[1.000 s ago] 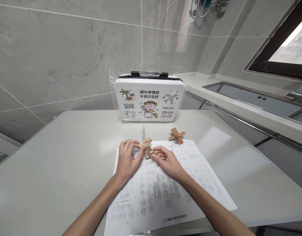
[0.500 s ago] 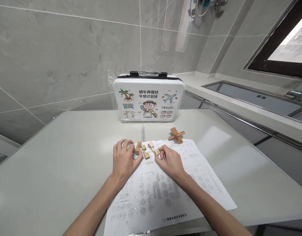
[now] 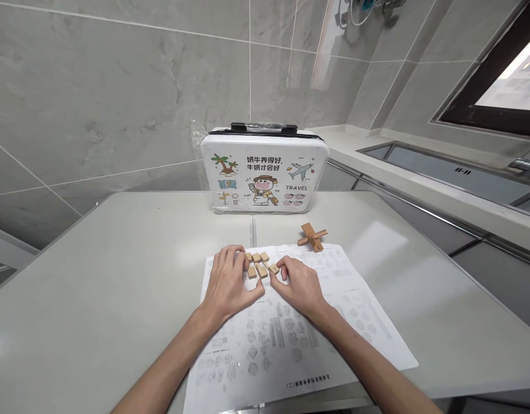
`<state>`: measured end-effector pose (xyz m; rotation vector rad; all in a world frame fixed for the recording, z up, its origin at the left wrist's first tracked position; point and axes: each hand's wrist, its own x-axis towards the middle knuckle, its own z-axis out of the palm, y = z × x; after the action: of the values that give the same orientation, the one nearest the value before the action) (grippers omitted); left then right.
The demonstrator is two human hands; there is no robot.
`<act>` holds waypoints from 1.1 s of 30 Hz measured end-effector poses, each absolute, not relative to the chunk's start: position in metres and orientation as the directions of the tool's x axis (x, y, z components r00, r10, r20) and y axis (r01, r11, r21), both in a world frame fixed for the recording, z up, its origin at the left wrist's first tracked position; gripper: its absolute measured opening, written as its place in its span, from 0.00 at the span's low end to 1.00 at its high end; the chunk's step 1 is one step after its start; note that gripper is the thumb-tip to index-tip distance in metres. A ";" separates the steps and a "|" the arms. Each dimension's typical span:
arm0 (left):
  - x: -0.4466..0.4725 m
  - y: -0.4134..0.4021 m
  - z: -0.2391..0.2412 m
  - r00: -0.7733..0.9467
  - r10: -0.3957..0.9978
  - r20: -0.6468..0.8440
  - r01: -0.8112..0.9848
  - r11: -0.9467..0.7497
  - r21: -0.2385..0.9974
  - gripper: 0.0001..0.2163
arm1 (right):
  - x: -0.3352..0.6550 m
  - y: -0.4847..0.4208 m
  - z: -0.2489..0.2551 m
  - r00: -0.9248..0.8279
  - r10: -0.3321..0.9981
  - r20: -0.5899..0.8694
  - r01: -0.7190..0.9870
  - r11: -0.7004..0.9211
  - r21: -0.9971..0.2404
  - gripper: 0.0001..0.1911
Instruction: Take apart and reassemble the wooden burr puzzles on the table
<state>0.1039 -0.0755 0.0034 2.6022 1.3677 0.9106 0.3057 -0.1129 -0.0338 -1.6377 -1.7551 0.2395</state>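
Note:
Notched wooden puzzle pieces lie side by side on the printed sheet, between my two hands. My left hand rests at their left side, its fingers curved by the leftmost piece and its thumb spread away below. Between the thumb and fingers of my right hand is the end of the rightmost puzzle piece, paler than the others. Past my right hand, a brown wooden cross-shaped assembly sits at the sheet's far edge.
A printed paper sheet with puzzle diagrams lies under my hands on the pale table. At the back stands a white cartoon-printed case with a black handle. A counter with a sink runs along the right.
My left hand has moved slightly right, its thumb now away from the piece it held upright. That piece now lies flat beside the others, and the pieces sit closer together.

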 end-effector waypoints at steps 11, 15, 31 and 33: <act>0.100 -0.073 -0.002 0.650 0.693 0.311 0.552 -0.712 0.433 0.23 | 0.306 -0.117 -0.025 -0.188 0.898 0.398 0.718 0.402 -0.568 0.08; 0.100 -0.072 0.000 0.661 0.681 0.315 0.530 -0.721 0.446 0.21 | 0.305 -0.119 -0.020 -0.235 0.894 0.383 0.667 0.435 -0.605 0.08; 0.085 -0.053 -0.013 0.346 0.854 0.389 0.786 -0.490 0.377 0.15 | 0.306 -0.120 -0.023 -0.198 0.915 0.351 0.638 0.392 -0.663 0.12; 0.086 -0.054 -0.012 0.316 0.859 0.402 0.804 -0.468 0.367 0.12 | 0.306 -0.120 -0.023 -0.198 0.915 0.352 0.641 0.392 -0.659 0.12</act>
<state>0.0862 -0.0542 -0.0116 2.4667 1.5645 0.8517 0.3061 -0.1198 -0.0228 -1.3333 -1.9318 0.4837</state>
